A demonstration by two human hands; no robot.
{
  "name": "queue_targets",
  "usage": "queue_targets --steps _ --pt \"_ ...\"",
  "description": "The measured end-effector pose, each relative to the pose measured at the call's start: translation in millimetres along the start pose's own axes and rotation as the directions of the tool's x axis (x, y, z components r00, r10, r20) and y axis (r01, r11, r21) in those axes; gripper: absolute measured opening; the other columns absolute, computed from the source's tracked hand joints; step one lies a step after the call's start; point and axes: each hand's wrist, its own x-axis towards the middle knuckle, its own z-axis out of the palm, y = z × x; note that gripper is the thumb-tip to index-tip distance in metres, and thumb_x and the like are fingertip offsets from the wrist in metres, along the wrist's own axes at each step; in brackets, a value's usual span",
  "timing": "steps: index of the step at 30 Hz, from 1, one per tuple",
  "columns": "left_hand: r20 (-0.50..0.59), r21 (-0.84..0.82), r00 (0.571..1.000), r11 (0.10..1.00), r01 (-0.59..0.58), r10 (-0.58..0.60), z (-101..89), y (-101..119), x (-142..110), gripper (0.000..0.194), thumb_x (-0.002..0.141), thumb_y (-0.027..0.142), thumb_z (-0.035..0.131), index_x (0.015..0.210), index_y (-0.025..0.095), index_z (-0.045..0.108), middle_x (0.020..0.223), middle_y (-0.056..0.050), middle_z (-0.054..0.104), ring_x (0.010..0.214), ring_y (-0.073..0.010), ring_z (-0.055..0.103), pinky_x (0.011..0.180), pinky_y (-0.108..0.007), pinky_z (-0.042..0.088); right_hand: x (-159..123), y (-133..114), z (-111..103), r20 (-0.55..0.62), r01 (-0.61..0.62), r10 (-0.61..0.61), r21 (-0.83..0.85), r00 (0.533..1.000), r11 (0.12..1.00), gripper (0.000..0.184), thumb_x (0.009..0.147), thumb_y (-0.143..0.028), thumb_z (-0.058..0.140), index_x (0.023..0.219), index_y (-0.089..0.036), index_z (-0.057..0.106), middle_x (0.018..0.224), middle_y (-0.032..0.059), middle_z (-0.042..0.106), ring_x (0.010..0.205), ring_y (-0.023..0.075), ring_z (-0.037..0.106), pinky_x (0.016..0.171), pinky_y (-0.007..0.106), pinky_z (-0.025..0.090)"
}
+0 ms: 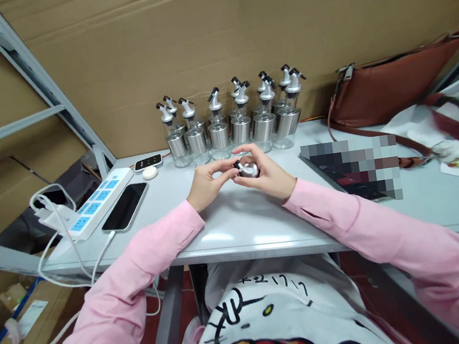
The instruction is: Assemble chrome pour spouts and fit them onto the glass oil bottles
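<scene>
My right hand (267,177) is wrapped around a small silver pourer cap (247,169) with a black spout, held just above the grey table (237,227). My left hand (206,185) meets it from the left, its fingertips pinched on the black spout end. Both arms wear pink sleeves. Behind my hands stands a row of several glass dispenser bottles (231,124) with steel collars and black-tipped pourers, against the cardboard wall.
A white and blue power strip (97,203) and a dark phone (126,206) lie at the left with white cables. A small black device (148,162) and a white oval (150,172) sit near the bottles. A brown leather bag (391,86) lies at the right.
</scene>
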Motion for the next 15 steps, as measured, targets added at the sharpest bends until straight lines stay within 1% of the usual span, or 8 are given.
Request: queue_targets --steps 2,4,6,7,9,11,13,15 --pt "0.024 0.081 0.998 0.995 -0.061 0.059 -1.2 1 1 0.027 0.080 0.029 0.064 0.103 0.017 0.068 0.092 -0.005 0.071 0.085 -0.0164 0.065 0.083 -0.029 0.049 0 -2 0 -0.017 -0.011 0.010 -0.022 1.000 1.000 0.047 0.075 -0.029 0.063 0.115 -0.021 0.039 0.072 -0.0047 0.047 0.057 0.0100 0.048 0.054 0.024 0.036" --pt "0.056 0.190 0.985 0.967 -0.170 0.162 -1.5 0 1 0.027 0.085 0.028 0.057 0.109 0.018 0.065 0.092 -0.005 0.068 0.084 -0.0151 0.062 0.082 -0.029 0.048 1 -5 0 -0.053 -0.017 0.014 -0.063 0.999 0.998 0.045 0.076 -0.030 0.062 0.116 -0.021 0.042 0.071 -0.0043 0.049 0.056 0.0102 0.047 0.053 0.024 0.036" --pt "0.094 0.286 0.961 0.918 -0.276 0.259 -0.5 -4 0 0.032 0.089 0.027 0.050 0.119 0.019 0.057 0.094 -0.005 0.065 0.081 -0.0139 0.060 0.083 -0.030 0.047 1 -8 -1 -0.096 -0.014 0.004 -0.102 0.995 0.995 0.044 0.076 -0.030 0.062 0.116 -0.020 0.045 0.071 -0.0039 0.050 0.056 0.0104 0.047 0.054 0.025 0.036" --pt "0.115 0.321 0.952 0.897 -0.304 0.282 0.2 -6 -1 0.037 0.089 0.027 0.048 0.125 0.020 0.050 0.099 -0.006 0.063 0.081 -0.0135 0.059 0.084 -0.031 0.046 1 -10 -2 -0.114 -0.009 -0.005 -0.120 0.993 0.993 0.043 0.076 -0.028 0.061 0.115 -0.020 0.046 0.071 -0.0039 0.050 0.056 0.0106 0.047 0.055 0.025 0.037" --pt "0.139 0.367 0.954 0.881 -0.298 0.265 1.4 -10 -3 0.049 0.089 0.029 0.048 0.136 0.019 0.034 0.111 -0.010 0.057 0.080 -0.0136 0.059 0.084 -0.033 0.047 1 -14 -4 -0.152 0.006 -0.028 -0.146 0.988 0.989 0.042 0.075 -0.025 0.060 0.115 -0.020 0.047 0.068 -0.0045 0.049 0.057 0.0111 0.046 0.057 0.025 0.038" --pt "0.173 0.421 0.966 0.872 -0.251 0.194 1.7 -13 -4 0.058 0.088 0.032 0.049 0.139 0.017 0.025 0.123 -0.015 0.050 0.092 -0.0172 0.058 0.090 -0.037 0.046 2 -18 -5 -0.192 0.011 -0.043 -0.165 0.981 0.986 0.036 0.074 -0.024 0.059 0.109 -0.020 0.050 0.067 -0.0046 0.050 0.056 0.0112 0.046 0.058 0.025 0.038" --pt "0.273 0.474 0.954 0.846 -0.245 0.123 1.3 -15 -5 0.060 0.088 0.037 0.049 0.139 0.014 0.026 0.132 -0.017 0.044 0.115 -0.0233 0.050 0.101 -0.042 0.039 3 -21 -7 -0.230 -0.002 -0.041 -0.184 0.972 0.983 0.027 0.073 -0.026 0.058 0.099 -0.020 0.052 0.065 -0.0043 0.050 0.055 0.0111 0.045 0.057 0.025 0.037" --pt "0.399 0.519 0.916 0.813 -0.262 0.041 1.5 -15 -6 0.064 0.087 0.044 0.049 0.139 0.011 0.029 0.141 -0.019 0.037 0.131 -0.0269 0.035 0.110 -0.044 0.028 6 -24 -9 -0.254 -0.019 -0.031 -0.195 0.967 0.981 0.024 0.072 -0.028 0.059 0.093 -0.020 0.051 0.063 -0.0047 0.049 0.054 0.0113 0.045 0.055 0.025 0.037"
